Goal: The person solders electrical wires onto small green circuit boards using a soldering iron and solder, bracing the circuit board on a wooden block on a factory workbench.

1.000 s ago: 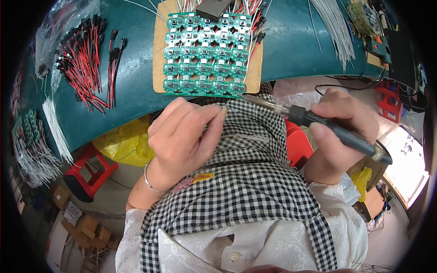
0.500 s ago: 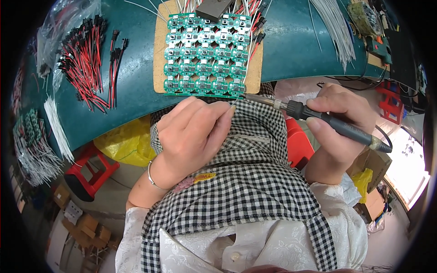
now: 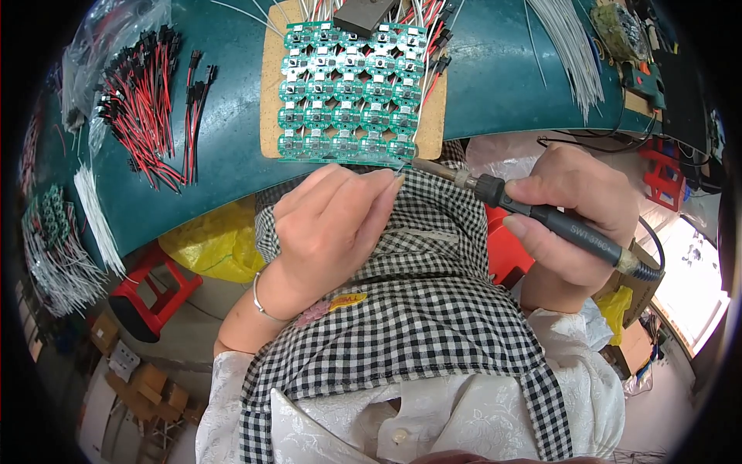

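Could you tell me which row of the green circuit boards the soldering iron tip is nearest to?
The bottom row, at the board's near edge; the soldering iron tip sits by its right end.

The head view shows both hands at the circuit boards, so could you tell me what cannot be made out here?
- Left hand: whether its fingertips pinch wire or solder; too small.
- Soldering iron tip: contact with the green boards is unclear.
- Dark block: cut off by the top edge.

Left hand curled, fingertips pinched forward; right hand closed in a pen-like grip, wrist bent.
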The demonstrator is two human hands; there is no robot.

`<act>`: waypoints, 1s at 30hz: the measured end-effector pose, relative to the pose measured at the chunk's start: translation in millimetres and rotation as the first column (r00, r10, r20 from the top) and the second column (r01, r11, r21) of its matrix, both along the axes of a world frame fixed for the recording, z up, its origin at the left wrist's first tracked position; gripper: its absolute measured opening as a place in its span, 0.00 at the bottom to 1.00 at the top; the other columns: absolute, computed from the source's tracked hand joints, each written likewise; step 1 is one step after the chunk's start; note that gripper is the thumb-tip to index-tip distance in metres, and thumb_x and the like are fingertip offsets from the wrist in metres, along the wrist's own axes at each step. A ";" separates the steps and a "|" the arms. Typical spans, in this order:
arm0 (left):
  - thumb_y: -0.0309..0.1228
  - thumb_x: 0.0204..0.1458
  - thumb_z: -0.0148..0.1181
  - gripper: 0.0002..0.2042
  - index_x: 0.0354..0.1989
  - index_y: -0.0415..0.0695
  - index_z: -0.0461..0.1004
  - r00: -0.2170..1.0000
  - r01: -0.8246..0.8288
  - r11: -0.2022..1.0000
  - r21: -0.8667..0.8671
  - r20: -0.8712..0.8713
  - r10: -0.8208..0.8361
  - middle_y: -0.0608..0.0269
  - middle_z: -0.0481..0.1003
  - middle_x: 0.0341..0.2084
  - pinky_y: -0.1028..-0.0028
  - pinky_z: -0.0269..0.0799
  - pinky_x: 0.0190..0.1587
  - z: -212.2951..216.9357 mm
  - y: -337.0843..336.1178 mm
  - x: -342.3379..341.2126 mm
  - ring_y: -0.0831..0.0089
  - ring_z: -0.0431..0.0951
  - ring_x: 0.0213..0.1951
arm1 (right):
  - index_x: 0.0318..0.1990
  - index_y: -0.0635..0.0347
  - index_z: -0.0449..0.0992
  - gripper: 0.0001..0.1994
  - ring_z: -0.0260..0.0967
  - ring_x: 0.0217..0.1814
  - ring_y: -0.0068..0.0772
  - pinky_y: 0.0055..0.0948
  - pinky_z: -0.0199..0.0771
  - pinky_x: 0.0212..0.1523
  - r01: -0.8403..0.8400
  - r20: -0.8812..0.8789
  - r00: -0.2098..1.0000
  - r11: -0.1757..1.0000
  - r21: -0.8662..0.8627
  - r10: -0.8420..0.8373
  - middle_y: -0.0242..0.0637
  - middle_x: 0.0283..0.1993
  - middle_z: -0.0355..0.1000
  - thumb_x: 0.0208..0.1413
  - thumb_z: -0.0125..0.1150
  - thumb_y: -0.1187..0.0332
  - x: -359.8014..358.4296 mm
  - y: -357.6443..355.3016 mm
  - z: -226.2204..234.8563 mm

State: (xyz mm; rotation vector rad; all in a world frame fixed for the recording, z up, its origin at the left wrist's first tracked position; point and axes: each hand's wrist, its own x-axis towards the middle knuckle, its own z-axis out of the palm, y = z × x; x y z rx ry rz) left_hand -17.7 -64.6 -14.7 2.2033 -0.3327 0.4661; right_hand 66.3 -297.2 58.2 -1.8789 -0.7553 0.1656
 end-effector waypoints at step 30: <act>0.17 0.46 0.70 0.07 0.32 0.38 0.79 0.956 -0.293 0.955 -0.039 0.012 0.294 0.62 0.69 0.15 0.73 0.63 0.20 0.6 63.4 -5.4 0.70 0.67 0.16 | 0.36 0.68 0.79 0.14 0.74 0.24 0.36 0.30 0.71 0.25 -0.106 0.197 0.974 0.994 -0.031 0.110 0.41 0.27 0.76 0.39 0.76 0.78 7.3 81.1 -20.0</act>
